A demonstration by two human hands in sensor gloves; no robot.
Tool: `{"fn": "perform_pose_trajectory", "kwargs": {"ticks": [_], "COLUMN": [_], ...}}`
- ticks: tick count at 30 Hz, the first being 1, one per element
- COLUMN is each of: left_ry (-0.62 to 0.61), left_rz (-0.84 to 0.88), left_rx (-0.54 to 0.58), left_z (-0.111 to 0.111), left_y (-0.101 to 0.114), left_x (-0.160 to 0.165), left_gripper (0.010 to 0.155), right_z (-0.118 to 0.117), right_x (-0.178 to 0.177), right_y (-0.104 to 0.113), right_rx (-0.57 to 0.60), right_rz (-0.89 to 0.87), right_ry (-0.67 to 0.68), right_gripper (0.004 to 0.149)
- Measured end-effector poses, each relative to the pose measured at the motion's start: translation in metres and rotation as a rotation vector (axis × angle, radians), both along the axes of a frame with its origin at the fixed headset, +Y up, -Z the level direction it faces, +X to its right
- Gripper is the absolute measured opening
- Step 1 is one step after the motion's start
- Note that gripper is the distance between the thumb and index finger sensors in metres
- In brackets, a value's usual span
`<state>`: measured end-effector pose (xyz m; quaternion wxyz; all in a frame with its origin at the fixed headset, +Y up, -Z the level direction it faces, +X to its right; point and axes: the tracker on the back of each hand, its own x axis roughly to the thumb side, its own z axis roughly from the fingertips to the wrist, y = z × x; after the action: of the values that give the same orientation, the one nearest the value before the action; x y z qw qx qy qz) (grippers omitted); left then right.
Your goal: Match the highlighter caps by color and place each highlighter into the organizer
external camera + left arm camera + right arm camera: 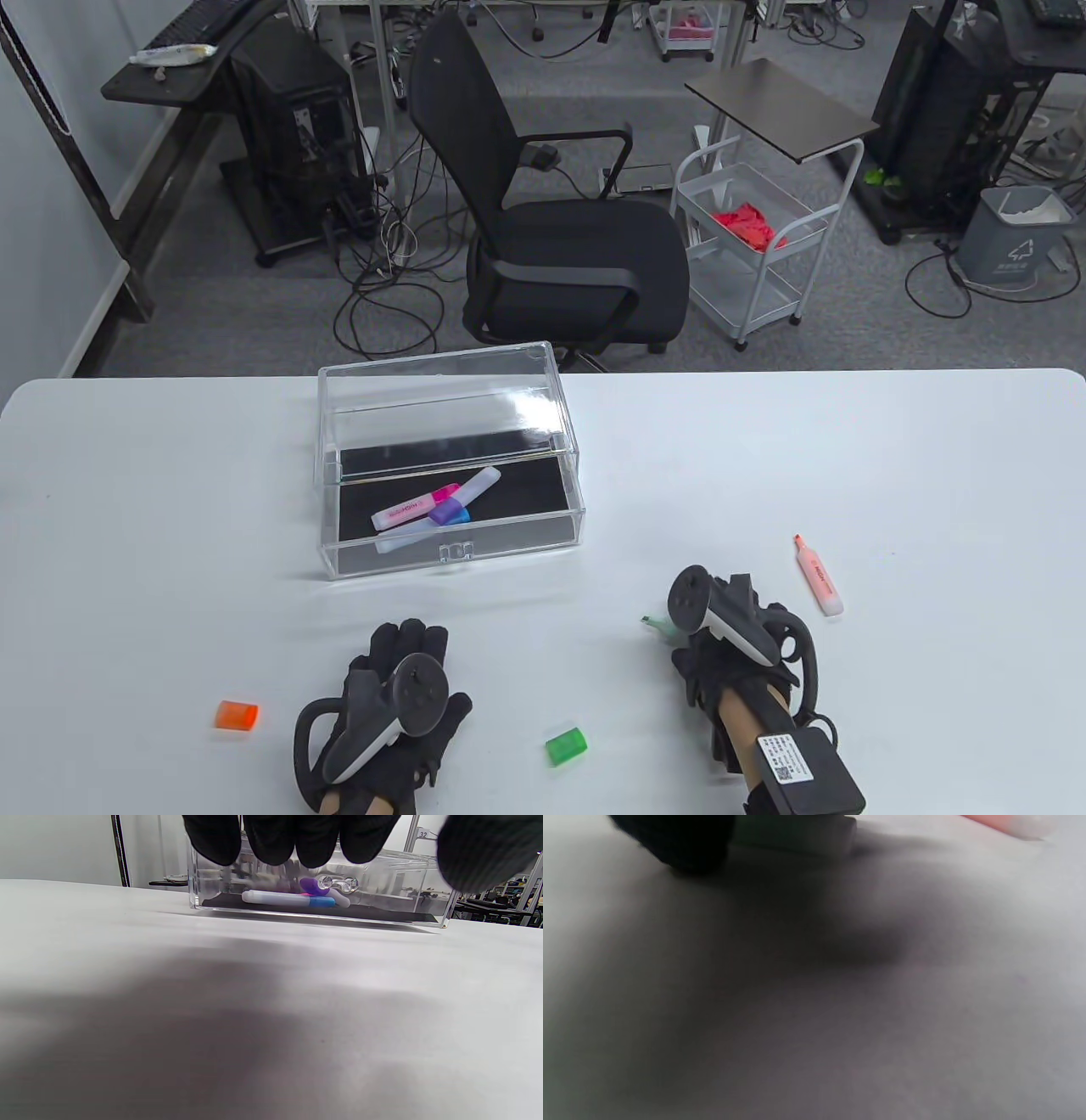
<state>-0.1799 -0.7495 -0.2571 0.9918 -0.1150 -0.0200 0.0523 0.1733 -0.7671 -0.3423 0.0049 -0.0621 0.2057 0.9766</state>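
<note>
The clear organizer [543,536] stands mid-table with its drawer pulled out. Inside lie a pink highlighter [414,509] and pale ones with a purple and a blue cap [450,513]; the left wrist view shows them through the organizer wall [424,874]. My left hand [407,658] rests flat on the table, fingers [292,836] straight, holding nothing. My right hand [708,658] lies curled over a green highlighter, whose tip [652,625] pokes out to the left. Its pale body [797,834] shows beside a fingertip [678,840]. A green cap [566,744] lies between the hands.
An uncapped orange highlighter [819,577] lies right of my right hand, blurred in the right wrist view [1005,821]. An orange cap [237,715] sits left of my left hand. A black office chair [560,246] stands behind the table's far edge.
</note>
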Motion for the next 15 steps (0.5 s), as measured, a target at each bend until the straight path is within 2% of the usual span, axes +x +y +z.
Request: {"fn": "perform_pose_trajectory", "kwargs": {"ticks": [2,8,12,15], "left_ry": [-0.002,0.004,0.002,0.004], "left_rz": [0.000,-0.001,-0.001,0.002], "left_rx": [-0.002,-0.020,-0.024,-0.032], "left_z": [0.000,-0.001,0.000,-0.001], "left_y": [-0.001,-0.002,-0.002,-0.003], "left_x": [0.000,0.000,0.001,0.000], "left_gripper": [0.082,0.082,0.082,0.082], "right_z": [-0.001,-0.001,0.003,0.007], "right_x": [0.004,0.001,-0.008,-0.007], "right_y": [-0.001,-0.003,-0.004,0.003], "right_rx": [0.025,0.109,0.133,0.189], "right_rz": [-0.071,-0.012,0.075,0.027], "right_ry": [-0.001,0.024,0.085,0.097], "right_gripper": [0.068,0.055,0.056,0.059]}}
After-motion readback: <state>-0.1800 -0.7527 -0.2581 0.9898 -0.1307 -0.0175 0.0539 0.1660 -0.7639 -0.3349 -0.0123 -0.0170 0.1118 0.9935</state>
